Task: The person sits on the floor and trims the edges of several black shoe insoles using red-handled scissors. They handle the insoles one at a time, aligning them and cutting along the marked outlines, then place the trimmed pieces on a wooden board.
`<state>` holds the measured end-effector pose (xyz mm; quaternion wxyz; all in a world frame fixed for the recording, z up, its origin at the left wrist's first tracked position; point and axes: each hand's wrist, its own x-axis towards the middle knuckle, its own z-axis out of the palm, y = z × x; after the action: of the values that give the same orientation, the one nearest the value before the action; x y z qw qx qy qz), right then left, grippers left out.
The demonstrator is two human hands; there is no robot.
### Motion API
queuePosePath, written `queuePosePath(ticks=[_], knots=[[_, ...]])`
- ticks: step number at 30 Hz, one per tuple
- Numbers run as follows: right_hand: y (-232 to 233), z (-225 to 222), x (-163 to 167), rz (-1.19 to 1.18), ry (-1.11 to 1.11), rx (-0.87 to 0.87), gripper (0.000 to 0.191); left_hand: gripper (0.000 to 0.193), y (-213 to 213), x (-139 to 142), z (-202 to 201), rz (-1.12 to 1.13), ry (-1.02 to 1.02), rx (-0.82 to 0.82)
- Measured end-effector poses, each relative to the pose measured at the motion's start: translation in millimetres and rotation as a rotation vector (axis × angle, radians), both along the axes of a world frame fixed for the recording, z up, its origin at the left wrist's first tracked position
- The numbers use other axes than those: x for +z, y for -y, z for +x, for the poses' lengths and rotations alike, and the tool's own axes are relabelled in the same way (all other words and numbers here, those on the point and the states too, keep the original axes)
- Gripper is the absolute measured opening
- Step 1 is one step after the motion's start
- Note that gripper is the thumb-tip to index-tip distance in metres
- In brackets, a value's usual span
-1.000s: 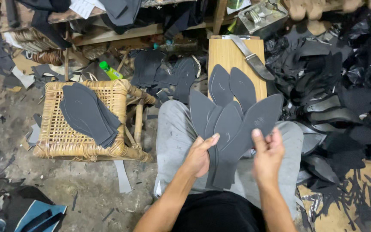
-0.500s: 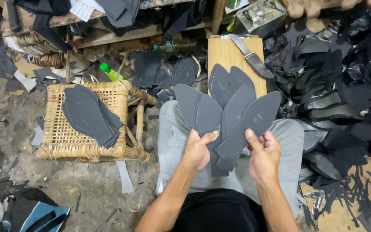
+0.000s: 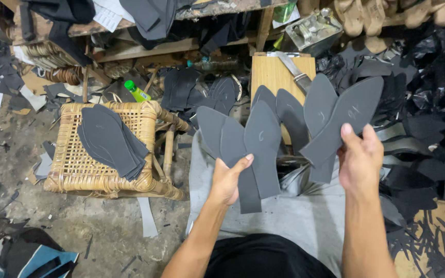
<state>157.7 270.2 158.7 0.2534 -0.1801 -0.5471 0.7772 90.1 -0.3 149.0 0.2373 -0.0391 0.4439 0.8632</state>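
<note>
Your left hand [image 3: 227, 180] pinches a fan of dark grey insole cutouts [image 3: 248, 149] by their heel ends, toes pointing up and away; your right hand [image 3: 360, 157] grips a second fan [image 3: 336, 121], well apart, leaning up-right.

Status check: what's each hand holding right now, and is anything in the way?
Left hand grips three dark sole cutouts. Right hand grips two more cutouts. The two fans are held apart over the lap; nothing between them.
</note>
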Motion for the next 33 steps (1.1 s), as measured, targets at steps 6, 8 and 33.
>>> queuePosePath(ticks=[6, 8, 33], knots=[[-32, -51, -29, 0.15, 0.301, -0.039, 0.019, 0.046, 6, -2, -4, -0.004, 0.013, 0.079], [-14, -46, -28, -0.095, 0.236, 0.062, 0.016, 0.047, 8, -2, -6, -0.036, -0.024, 0.097], [87, -37, -25, -0.067, 0.259, 0.219, 0.017, 0.025, 11, -23, -19, 0.336, -0.016, 0.064]])
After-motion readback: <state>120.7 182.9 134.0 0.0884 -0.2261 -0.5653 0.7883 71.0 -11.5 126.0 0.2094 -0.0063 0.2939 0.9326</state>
